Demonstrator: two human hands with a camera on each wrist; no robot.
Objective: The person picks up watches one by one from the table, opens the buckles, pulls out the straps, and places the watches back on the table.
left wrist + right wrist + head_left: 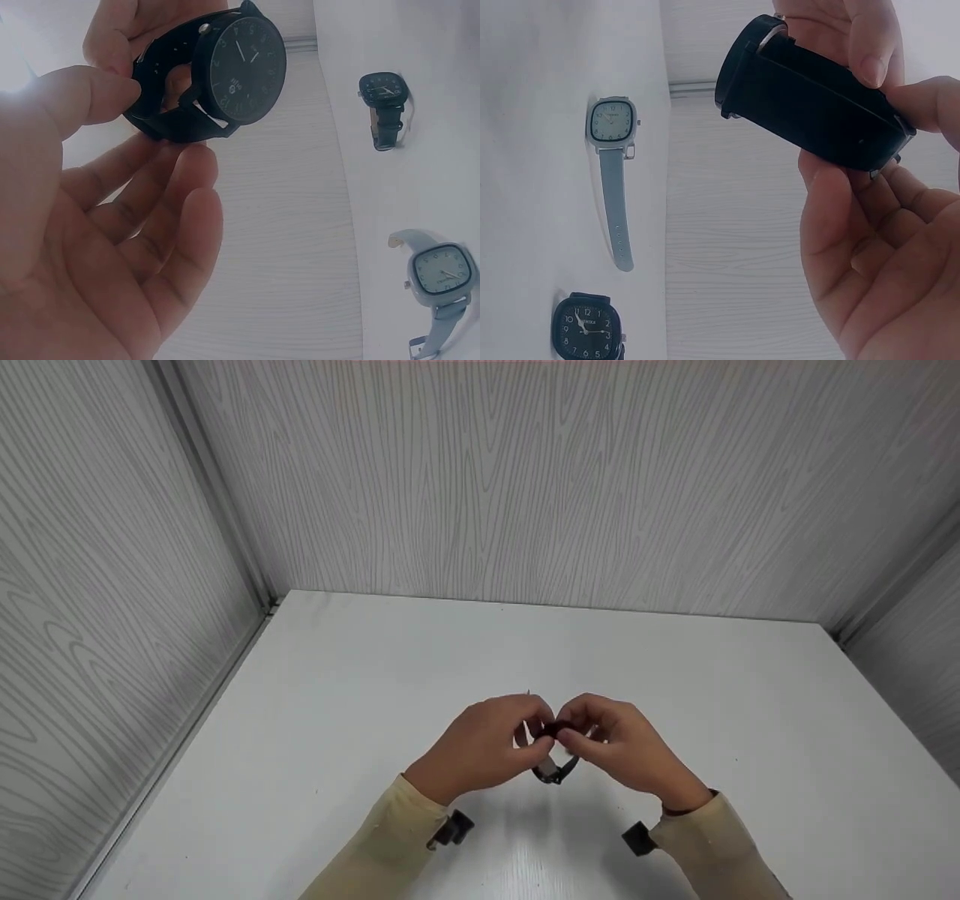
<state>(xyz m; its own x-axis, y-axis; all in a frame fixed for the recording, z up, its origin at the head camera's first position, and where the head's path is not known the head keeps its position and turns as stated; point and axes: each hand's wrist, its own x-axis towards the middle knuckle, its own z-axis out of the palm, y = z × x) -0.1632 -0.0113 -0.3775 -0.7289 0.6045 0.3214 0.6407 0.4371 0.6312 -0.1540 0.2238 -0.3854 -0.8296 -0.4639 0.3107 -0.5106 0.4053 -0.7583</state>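
Both hands meet around a black round-faced wristwatch [251, 71], held up off the table, its strap bent into a loop. In the head view, my left hand [487, 742] pinches the strap between thumb and fingers. From the other side, my right hand [628, 744] pinches the strap too, the thumbs almost touching. The right wrist view gives the outer side of the black strap [825, 109], with the dial turned away. Fingers cover the strap ends, so whether the buckle is fastened cannot be seen.
On the white table [360, 675] lie a squarish black watch [586, 328] and a pale grey-blue watch [612, 124] with its strap stretched out. The head view does not show these two plainly. Wood-grain panels [480, 480] stand at the table's back and sides.
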